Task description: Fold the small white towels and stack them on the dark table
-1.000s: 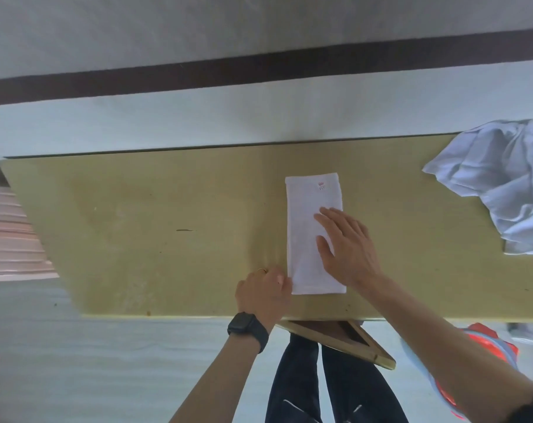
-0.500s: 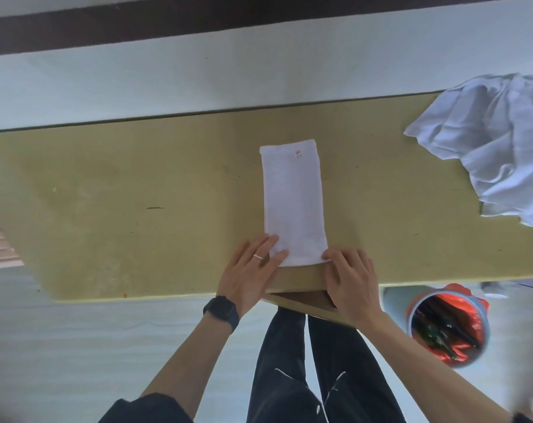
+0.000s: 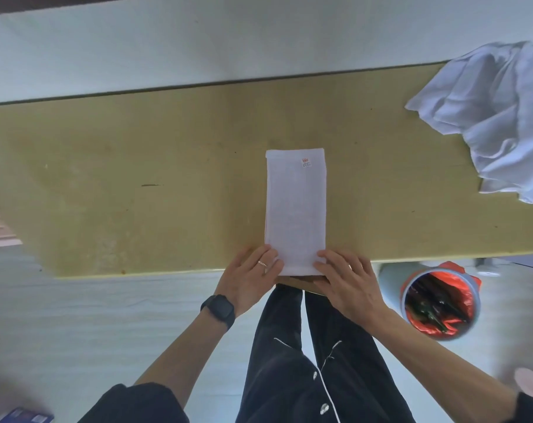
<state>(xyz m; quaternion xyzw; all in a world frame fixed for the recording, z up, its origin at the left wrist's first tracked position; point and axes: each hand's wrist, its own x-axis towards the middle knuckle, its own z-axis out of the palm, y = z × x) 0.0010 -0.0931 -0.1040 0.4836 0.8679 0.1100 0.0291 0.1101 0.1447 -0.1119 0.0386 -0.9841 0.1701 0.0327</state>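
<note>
A small white towel (image 3: 295,209), folded into a long narrow strip with a small red label near its far end, lies on the olive-brown table (image 3: 137,184), reaching to the near edge. My left hand (image 3: 253,276) rests at the strip's near left corner, fingers on the cloth. At the near right corner sits my right hand (image 3: 344,279), fingertips on the cloth. Whether either hand pinches the towel's edge cannot be told. A crumpled heap of white towels (image 3: 491,117) lies at the table's far right.
The table's near edge runs just under my hands, with my dark trousers below it. A round bin with a red liner (image 3: 439,303) stands on the floor to the right. A white wall rises behind the table.
One second ago my right hand lay flat on the strip's middle and my left was a fist at its near corner. Both hands now rest at the near end; the view tilted down.
</note>
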